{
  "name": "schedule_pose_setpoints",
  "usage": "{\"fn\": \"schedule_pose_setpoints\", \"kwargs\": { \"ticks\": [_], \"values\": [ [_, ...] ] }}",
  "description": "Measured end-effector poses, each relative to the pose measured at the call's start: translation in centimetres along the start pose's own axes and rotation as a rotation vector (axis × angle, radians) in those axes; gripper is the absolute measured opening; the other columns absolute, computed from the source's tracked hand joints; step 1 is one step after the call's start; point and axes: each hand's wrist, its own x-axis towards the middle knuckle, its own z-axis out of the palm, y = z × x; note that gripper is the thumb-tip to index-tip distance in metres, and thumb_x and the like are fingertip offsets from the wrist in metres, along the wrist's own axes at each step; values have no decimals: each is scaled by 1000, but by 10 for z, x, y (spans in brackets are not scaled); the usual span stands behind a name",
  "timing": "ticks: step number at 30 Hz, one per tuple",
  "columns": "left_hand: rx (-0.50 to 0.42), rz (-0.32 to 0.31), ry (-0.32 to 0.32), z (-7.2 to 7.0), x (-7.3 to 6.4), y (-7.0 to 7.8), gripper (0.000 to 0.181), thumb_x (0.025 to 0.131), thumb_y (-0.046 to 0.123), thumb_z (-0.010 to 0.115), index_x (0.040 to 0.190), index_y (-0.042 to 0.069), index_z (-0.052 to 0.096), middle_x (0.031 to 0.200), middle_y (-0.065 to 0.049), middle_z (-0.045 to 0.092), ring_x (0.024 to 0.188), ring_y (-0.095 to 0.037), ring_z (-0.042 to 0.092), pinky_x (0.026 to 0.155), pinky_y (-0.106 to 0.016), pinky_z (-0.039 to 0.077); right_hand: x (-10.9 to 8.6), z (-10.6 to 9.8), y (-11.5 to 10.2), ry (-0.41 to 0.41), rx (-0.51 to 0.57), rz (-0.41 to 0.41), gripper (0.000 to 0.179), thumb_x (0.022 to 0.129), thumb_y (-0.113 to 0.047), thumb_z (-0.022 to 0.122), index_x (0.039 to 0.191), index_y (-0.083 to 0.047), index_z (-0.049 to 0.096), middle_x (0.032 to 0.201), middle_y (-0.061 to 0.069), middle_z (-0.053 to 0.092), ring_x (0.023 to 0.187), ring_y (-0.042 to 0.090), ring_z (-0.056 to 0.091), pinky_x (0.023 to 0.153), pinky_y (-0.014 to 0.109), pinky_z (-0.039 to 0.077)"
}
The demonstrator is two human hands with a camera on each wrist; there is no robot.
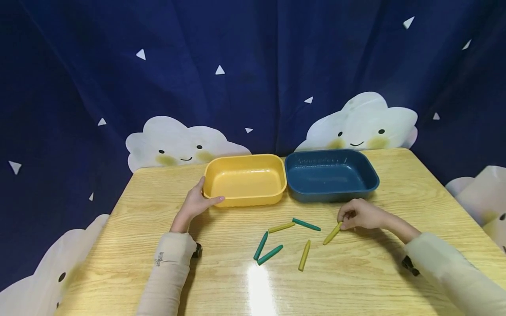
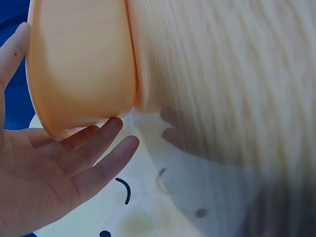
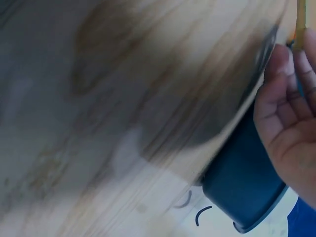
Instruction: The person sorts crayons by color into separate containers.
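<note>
My right hand (image 1: 361, 214) pinches the upper end of a yellow crayon (image 1: 331, 235) between thumb and fingertips, its other end pointing down at the table. In the right wrist view the same crayon (image 3: 300, 22) sticks up past the fingertips. My left hand (image 1: 196, 201) rests against the left end of a yellow tray (image 1: 246, 201), thumb along the front wall and fingers fairly straight at the side. Beside it a blue tray (image 1: 332, 196) stands just beyond the right hand. Two more yellow crayons (image 1: 304, 255) and several green crayons (image 1: 270, 254) lie in front of the trays.
The wooden table (image 1: 225, 281) ends at a dark blue curtain (image 1: 253, 66) with white clouds and triangles, right behind the trays. Both trays show bare floors and nearly touch each other. Small black devices hang at both sleeve cuffs.
</note>
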Motion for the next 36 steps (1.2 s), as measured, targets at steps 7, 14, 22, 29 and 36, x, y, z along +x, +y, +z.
{"fn": "schedule_pose_setpoints", "kwargs": {
  "ticks": [7,14,22,29,36],
  "values": [
    [-11,-23,6,-2,0,2,103,75,32,75,143,-6,7,146,-25,18,131,-36,24,105,-44,25,0,-6,-8,4,249,2,4,84,3,60,86,0,61,64,19,59,52,30,51,43,35,45],
    [-8,-20,-9,-4,-1,5,103,75,34,74,143,-5,8,145,-25,21,130,-37,27,104,-47,26,4,-13,-30,80,300,69,12,85,-2,61,90,8,58,75,20,62,68,25,62,60,40,53],
    [-23,-19,-8,-2,0,5,100,74,32,76,144,-2,13,143,-22,29,127,-35,32,103,-46,28,13,-23,-44,158,285,76,15,86,-5,61,92,8,60,77,14,65,71,27,62,63,37,54],
    [-18,-14,5,-2,1,6,100,72,32,77,143,-2,15,140,-23,33,124,-34,37,102,-46,30,29,-37,-58,284,331,71,14,85,-3,61,94,8,60,78,13,65,70,20,64,63,36,54],
    [-28,-7,6,-2,2,4,99,71,31,78,143,-1,17,138,-22,37,122,-34,39,102,-46,31,48,-52,-72,398,400,82,9,87,-4,60,95,0,62,80,9,68,74,21,65,67,35,53]
  ]
}}
